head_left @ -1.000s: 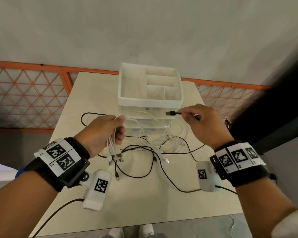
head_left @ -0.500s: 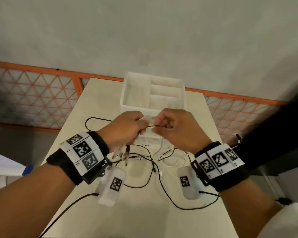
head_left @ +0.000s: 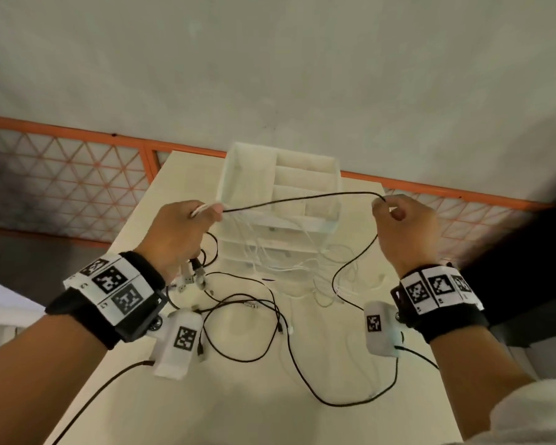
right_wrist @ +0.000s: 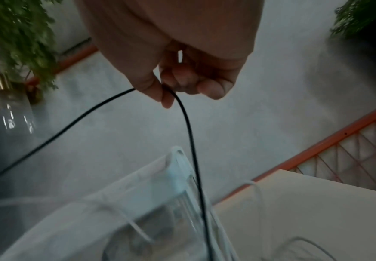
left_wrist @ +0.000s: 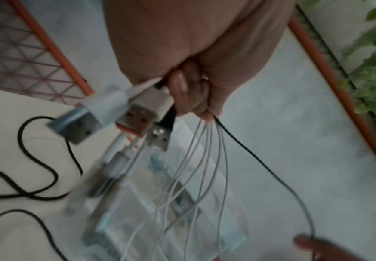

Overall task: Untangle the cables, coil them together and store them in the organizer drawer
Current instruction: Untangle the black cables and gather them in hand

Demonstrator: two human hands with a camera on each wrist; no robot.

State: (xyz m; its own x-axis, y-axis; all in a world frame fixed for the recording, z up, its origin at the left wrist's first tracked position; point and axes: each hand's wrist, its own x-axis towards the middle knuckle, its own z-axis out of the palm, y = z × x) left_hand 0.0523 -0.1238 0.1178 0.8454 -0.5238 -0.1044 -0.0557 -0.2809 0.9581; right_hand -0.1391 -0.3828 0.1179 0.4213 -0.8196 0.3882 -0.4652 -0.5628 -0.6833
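Untangling underway: left hand (head_left: 177, 232) clamps bunched white and black USB cable ends (left_wrist: 138, 113), right hand (head_left: 405, 229) pinches thin black cable (head_left: 302, 198); loose cables (head_left: 254, 319) on table uncoiled, white plastic organizer drawers (head_left: 280, 187) unfilled.

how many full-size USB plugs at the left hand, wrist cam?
3, bunched under the left hand gripping their cables: white-shelled plug farthest left, orange-tongued plug beside it, black-shelled plug just below. Blurred smaller connectors lower down; more may be hidden.
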